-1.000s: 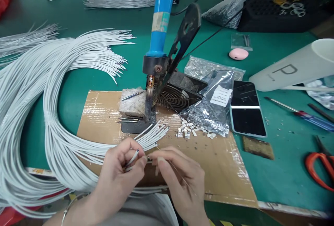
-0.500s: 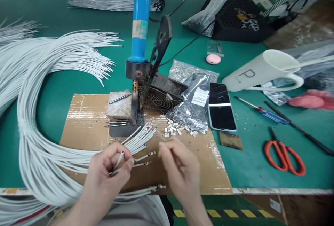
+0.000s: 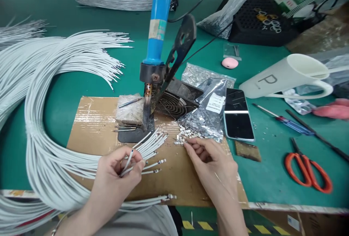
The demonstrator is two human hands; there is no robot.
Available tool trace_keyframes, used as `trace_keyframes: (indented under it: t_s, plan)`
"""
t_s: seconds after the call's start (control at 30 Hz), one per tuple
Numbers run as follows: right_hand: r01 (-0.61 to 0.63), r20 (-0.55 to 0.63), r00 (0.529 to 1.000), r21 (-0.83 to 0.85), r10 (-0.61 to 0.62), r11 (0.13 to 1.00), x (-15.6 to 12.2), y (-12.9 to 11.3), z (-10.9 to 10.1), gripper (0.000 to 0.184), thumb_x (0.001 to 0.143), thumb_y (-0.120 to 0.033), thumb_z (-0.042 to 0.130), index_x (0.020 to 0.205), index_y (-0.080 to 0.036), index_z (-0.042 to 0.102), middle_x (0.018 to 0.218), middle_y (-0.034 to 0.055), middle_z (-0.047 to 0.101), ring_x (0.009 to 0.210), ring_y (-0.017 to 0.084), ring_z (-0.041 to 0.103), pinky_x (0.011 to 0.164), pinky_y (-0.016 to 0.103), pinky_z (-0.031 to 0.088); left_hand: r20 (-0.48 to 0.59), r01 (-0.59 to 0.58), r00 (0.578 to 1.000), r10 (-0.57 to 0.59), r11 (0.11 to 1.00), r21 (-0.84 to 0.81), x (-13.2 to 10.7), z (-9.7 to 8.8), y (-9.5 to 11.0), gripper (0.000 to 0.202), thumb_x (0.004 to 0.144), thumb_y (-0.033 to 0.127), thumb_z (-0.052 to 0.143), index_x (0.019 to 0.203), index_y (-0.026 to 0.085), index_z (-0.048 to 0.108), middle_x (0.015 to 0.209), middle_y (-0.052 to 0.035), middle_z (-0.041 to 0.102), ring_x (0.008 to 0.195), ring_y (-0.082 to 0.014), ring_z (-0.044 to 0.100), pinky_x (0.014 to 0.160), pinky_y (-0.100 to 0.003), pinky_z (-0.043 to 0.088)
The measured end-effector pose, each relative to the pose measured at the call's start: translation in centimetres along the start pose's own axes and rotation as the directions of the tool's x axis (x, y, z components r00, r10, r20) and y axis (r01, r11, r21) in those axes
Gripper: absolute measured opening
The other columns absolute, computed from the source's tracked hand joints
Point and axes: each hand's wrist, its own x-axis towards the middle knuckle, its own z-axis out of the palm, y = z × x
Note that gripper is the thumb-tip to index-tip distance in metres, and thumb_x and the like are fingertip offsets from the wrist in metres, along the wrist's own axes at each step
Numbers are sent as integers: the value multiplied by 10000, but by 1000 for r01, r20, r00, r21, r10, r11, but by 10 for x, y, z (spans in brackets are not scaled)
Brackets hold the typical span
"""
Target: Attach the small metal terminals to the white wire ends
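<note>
White cables (image 3: 35, 130) loop across the desk (image 3: 272, 138), their near ends fanned over a cardboard sheet (image 3: 89, 127). The left hand (image 3: 120, 168) holds several ends between thumb and fingers, one tip upright. The right hand (image 3: 212, 159), its thumb and forefinger close together, is at the edge of the small metal terminals (image 3: 181, 138), beside a clear plastic bag (image 3: 204, 114); whether it grips one cannot be told.

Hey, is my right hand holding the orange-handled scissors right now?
No, the right hand is at the small white connectors, while the orange-handled scissors lie apart from it on the green tabletop.
</note>
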Motion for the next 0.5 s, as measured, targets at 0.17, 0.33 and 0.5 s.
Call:
trace_keyframes:
  t_s: [0.17, 0.33, 0.5]
  plan:
    - [-52, -6, 999, 58, 53, 997, -3, 0, 3, 145, 881, -343, 726, 855, -205, 760, 755, 17, 656, 589, 140, 554, 555, 279, 492, 11, -37, 999, 37, 999, 27, 4, -2, -13, 208, 811, 348, 697, 696, 186, 636, 509, 81, 336, 494, -88, 187, 462, -232, 101]
    - [-131, -80, 986, 176, 147, 976, -12, -8, 4, 147, 921, -363, 714, 924, -216, 712, 831, 30, 746, 675, 152, 697, 620, 260, 591, -5, -49, 999, 49, 998, 49, 1, -2, -13, 152, 797, 280, 684, 689, 180, 648, 508, 85, 334, 496, -85, 193, 475, -234, 111]
    - [-165, -102, 966, 456, 236, 875, -20, -28, 5, 107, 879, -303, 782, 928, -219, 737, 755, 6, 761, 618, 130, 724, 608, 209, 626, 21, -57, 998, 56, 998, 39, 1, -4, -14, 170, 830, 298, 669, 707, 185, 644, 542, 68, 396, 503, -89, 208, 469, -238, 120]
